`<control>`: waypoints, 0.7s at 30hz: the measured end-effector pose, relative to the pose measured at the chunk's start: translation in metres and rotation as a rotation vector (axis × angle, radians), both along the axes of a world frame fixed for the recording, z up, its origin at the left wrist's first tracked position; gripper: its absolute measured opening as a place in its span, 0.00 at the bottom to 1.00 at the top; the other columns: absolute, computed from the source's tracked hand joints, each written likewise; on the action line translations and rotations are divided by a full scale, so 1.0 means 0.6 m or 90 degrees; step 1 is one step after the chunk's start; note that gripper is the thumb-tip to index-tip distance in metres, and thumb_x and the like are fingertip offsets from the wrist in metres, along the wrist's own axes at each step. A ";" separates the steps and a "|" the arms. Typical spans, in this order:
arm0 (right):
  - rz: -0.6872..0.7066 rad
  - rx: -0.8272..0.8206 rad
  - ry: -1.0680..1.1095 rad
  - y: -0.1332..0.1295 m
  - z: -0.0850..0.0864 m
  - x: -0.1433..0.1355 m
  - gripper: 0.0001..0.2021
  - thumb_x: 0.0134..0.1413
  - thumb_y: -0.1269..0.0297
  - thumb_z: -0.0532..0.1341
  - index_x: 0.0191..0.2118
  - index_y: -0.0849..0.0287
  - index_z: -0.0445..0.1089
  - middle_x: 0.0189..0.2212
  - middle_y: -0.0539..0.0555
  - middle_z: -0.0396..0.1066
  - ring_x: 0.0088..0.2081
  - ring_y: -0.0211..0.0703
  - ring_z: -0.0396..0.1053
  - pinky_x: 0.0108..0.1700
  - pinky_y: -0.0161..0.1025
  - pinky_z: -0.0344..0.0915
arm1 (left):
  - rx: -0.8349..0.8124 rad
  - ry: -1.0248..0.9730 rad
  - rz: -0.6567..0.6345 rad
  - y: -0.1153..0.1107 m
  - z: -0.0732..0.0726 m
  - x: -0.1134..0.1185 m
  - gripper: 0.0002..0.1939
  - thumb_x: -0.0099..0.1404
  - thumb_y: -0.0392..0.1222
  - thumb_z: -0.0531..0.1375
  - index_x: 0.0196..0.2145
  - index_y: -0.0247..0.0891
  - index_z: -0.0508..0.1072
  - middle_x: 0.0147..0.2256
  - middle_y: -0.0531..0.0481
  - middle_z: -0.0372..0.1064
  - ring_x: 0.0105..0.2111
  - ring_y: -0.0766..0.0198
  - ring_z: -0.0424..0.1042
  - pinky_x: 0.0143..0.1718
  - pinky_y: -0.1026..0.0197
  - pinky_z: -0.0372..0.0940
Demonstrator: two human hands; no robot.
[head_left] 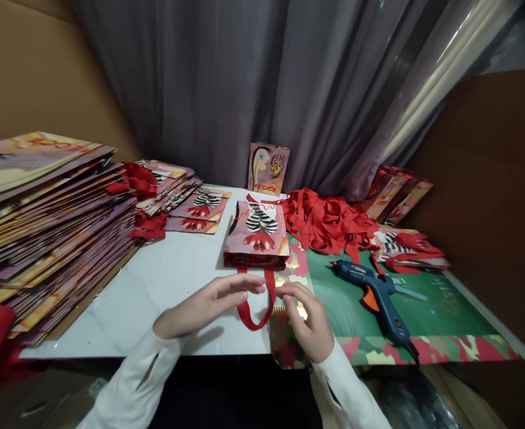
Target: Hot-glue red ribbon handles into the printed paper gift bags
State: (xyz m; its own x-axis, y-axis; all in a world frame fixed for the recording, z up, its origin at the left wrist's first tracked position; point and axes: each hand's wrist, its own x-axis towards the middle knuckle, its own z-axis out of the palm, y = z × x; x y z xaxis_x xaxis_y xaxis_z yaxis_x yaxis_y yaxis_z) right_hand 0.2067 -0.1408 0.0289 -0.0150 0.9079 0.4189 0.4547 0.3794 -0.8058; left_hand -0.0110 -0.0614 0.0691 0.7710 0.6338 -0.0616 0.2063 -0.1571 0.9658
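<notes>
A patterned paper bag (257, 235) lies flat at the middle of the white table, its opening facing me. From that opening a red ribbon handle (255, 326) loops toward me. My left hand (213, 302) hovers left of the loop, fingers stretched out and holding nothing. On the other side my right hand (306, 316) is beside the ribbon, thumb and fingers apart with nothing visible between them. A blue glue gun (373, 292) with an orange trigger rests on the green sheet to the right.
Tall stacks of flat bags (56, 238) stand at the left, with smaller piles (199, 210) behind. A heap of red ribbons (329, 220) lies back right. One bag (269, 168) stands against the grey curtain (208, 89). More bags (396, 193) are at the far right.
</notes>
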 end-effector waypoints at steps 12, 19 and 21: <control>-0.053 0.030 0.195 -0.068 0.052 -0.010 0.06 0.62 0.65 0.57 0.38 0.56 0.71 0.32 0.53 0.70 0.36 0.41 0.69 0.38 0.38 0.66 | -0.195 -0.226 0.049 -0.092 0.025 0.068 0.16 0.69 0.47 0.54 0.45 0.38 0.77 0.41 0.45 0.75 0.44 0.58 0.71 0.49 0.57 0.62; -0.074 0.059 0.230 -0.074 0.052 -0.004 0.04 0.60 0.68 0.59 0.36 0.55 0.71 0.30 0.52 0.71 0.35 0.40 0.68 0.37 0.37 0.66 | -0.208 -0.239 0.076 -0.103 0.030 0.092 0.14 0.67 0.46 0.56 0.40 0.38 0.78 0.38 0.47 0.74 0.42 0.60 0.71 0.48 0.59 0.62; -0.078 0.059 0.240 -0.077 0.055 -0.005 0.04 0.60 0.68 0.59 0.35 0.56 0.71 0.29 0.51 0.70 0.34 0.40 0.68 0.36 0.38 0.66 | -0.238 -0.258 0.065 -0.107 0.029 0.096 0.13 0.67 0.46 0.56 0.40 0.38 0.78 0.40 0.47 0.75 0.43 0.60 0.71 0.49 0.60 0.62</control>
State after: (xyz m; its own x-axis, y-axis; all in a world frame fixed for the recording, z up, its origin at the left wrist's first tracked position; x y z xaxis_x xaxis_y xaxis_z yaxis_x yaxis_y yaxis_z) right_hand 0.2039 -0.1871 0.0619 0.2615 0.8513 0.4548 0.1797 0.4200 -0.8896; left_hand 0.0466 -0.1256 0.0865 0.7161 0.6980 -0.0074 -0.1974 0.2126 0.9570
